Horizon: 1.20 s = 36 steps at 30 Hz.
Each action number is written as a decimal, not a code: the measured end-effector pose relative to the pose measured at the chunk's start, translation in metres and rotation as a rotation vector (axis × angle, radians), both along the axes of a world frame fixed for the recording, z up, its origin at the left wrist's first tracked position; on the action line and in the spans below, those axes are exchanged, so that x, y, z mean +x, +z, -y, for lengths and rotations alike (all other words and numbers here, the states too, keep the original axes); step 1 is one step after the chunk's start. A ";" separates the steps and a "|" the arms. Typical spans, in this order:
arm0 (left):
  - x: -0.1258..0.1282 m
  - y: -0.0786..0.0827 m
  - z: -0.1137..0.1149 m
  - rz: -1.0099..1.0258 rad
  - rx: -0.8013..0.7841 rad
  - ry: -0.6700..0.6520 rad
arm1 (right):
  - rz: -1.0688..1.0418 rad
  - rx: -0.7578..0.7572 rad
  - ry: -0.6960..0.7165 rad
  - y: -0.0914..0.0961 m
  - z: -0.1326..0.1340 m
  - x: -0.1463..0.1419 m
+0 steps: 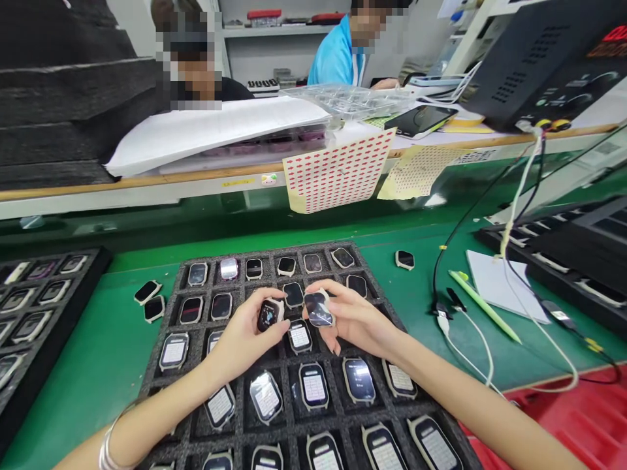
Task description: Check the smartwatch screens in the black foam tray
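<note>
My left hand is closed around a smartwatch case with a dark, partly lit screen. Just to its right, my right hand grips another watch case by its edges, its glossy screen tilted up. Both hands hover over a black foam tray whose compartments hold strapless watch cases. Some nearer ones, such as this watch, show white lit screens, while several at the back, like this watch, are dark. My forearms cover part of the tray.
Two loose watches lie left of the tray, and one watch lies behind its right corner. More foam trays flank both sides. Cables, a green pen and white paper are at right. Two people sit beyond the shelf.
</note>
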<state>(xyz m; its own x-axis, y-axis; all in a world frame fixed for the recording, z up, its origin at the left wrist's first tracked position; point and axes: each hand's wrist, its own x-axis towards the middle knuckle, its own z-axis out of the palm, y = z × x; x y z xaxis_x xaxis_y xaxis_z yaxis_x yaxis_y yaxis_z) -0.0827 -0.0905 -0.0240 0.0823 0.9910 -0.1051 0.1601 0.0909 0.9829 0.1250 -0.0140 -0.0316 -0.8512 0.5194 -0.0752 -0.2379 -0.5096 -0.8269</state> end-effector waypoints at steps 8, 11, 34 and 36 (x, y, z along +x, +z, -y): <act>0.002 -0.007 0.006 -0.063 0.054 -0.038 | -0.006 -0.042 0.046 -0.005 0.002 0.001; 0.001 -0.007 0.007 -0.110 0.080 -0.059 | 0.002 -0.033 0.031 -0.006 0.003 0.000; -0.003 0.001 0.007 -0.281 0.174 -0.105 | 0.139 0.113 -0.053 0.001 0.008 -0.006; -0.004 0.000 0.007 -0.280 0.175 -0.102 | 0.141 0.119 -0.045 0.001 0.008 -0.007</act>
<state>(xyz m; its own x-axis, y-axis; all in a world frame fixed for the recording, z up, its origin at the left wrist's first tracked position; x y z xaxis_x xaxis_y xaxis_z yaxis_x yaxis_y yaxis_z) -0.0865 -0.0975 -0.0241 0.1738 0.9842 0.0336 0.4253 -0.1058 0.8989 0.1183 -0.0220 -0.0310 -0.8124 0.5690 -0.1276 -0.1360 -0.3975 -0.9075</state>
